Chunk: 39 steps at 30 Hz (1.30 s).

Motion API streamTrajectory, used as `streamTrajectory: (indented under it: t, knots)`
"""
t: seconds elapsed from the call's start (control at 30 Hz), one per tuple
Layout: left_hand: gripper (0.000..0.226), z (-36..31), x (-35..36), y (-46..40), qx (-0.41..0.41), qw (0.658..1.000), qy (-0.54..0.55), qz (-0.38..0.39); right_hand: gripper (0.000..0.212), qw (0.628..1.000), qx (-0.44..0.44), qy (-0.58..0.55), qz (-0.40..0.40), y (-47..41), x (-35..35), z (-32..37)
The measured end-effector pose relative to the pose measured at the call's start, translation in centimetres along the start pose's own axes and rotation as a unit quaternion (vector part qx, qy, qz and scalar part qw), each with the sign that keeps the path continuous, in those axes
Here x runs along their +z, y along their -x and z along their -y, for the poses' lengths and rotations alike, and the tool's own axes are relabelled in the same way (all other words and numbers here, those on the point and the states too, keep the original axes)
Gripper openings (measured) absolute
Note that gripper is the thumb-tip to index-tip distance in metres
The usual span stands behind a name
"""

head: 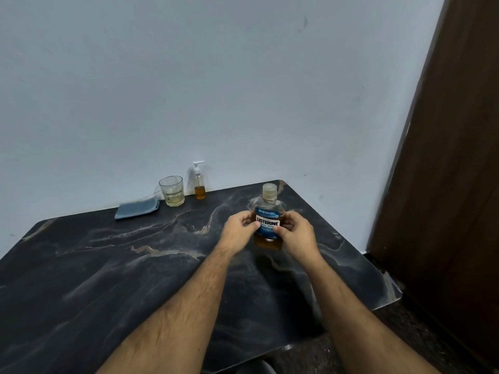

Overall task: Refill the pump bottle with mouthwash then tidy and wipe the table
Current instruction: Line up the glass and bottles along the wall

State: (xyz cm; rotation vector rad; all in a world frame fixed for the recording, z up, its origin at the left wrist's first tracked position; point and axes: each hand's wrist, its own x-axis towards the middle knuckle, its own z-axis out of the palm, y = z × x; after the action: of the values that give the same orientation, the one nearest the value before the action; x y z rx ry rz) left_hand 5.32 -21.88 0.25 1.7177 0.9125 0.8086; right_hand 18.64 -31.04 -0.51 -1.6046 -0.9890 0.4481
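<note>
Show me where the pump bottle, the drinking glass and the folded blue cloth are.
pump bottle [200,188], head view, on its clear body.
drinking glass [172,190], head view, on its side wall.
folded blue cloth [137,209], head view, on its top face.

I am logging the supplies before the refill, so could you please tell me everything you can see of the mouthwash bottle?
The Listerine mouthwash bottle is clear plastic with a translucent ribbed cap, still on, and a blue label. Amber liquid fills roughly its lower part. It stands upright on the dark marbled table, toward the far right corner. The left hand and the right hand grip its sides, thumbs on the label.
</note>
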Motion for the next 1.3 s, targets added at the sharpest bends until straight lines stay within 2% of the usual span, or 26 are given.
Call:
streamTrajectory:
  t: [0.1, 0.33, 0.53, 0.97, 1.3]
  knots:
    - [0.025, 0.7, -1.5, -0.7, -0.007, 0.999, 0.022, -0.036, 0.026, 1.000, -0.005, -0.013, 0.017, -1.0, 1.6, 0.6]
    - [0.031, 1.7, -4.3, -4.2, 0.002, 0.991, -0.048, -0.126, 0.038, 0.998, -0.015, -0.052, 0.014, -4.7, 5.4, 1.6]
    - [0.035, 2.4, -6.1, -9.5, 0.002, 0.987, -0.058, -0.153, 0.034, 0.999, -0.011, -0.031, -0.005, -10.7, 9.0, 1.1]
    - [0.033, 6.8, -7.8, -24.0, -0.020, 0.978, -0.054, -0.200, 0.034, 1.000, -0.003, 0.008, 0.024, -25.8, 16.3, -1.9]
    - [0.032, 8.3, -7.1, -28.5, -0.014, 0.958, -0.126, -0.257, 0.036, 0.999, -0.002, 0.004, 0.042, -31.1, 18.8, -4.0]
